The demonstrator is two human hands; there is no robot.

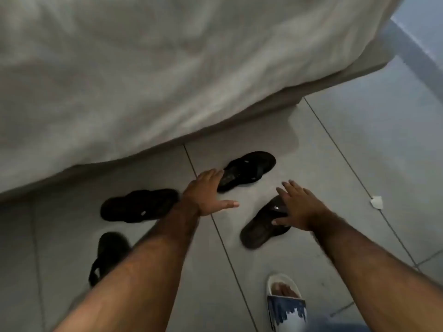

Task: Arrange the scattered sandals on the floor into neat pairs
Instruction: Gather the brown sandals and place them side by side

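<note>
Several dark sandals lie scattered on the grey tiled floor. One black sandal (249, 170) rests farthest away, and the fingertips of my left hand (207, 194) overlap its near end, fingers spread. A dark brown sandal (260, 230) lies to the right; my right hand (298, 207) hovers over its upper part, fingers apart, holding nothing. Another black sandal (137, 206) lies sideways at the left, partly behind my left forearm. A further black sandal (109, 252) sits at the lower left, also partly hidden by that arm.
A bed with a white sheet (143, 80) overhangs the floor across the top and left. My foot in a white and blue slide (285, 300) stands at the bottom right. A small white scrap of paper (376, 202) lies on the tiles at the right.
</note>
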